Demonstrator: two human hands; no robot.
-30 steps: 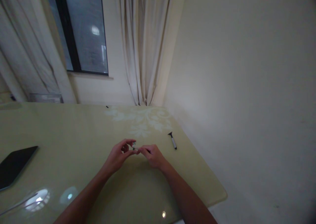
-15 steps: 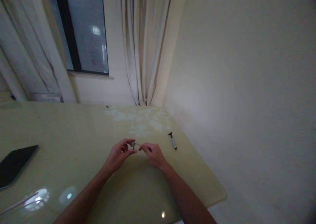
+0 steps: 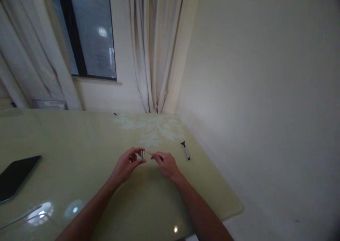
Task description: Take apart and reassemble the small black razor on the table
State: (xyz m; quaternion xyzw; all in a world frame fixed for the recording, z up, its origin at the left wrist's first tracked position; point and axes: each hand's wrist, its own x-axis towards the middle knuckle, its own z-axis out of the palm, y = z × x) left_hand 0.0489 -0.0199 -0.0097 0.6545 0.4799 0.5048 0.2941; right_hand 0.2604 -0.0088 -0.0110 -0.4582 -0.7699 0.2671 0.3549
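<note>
Between the thumb and fingertips of my left hand is a small razor cartridge, held upright, with a pale green edge. My right hand is closed around a thin stick-like tool, whose light tip points left at the cartridge. A small gap separates the tip from the cartridge. The tool's grip is mostly hidden by my fingers, so its kind is unclear. Right of my hands, a razor with a grey handle and black head lies on the table.
The glossy pale table meets the wall on the right. A dark flat tablet-like object lies at left, with a thin rod at lower left. A tiny black piece sits at the far edge, before the curtain.
The tool's tip has drawn back right from the razor cartridge, opening a gap. My left hand has shifted slightly left and turned the cartridge a little. The razor lies still.
</note>
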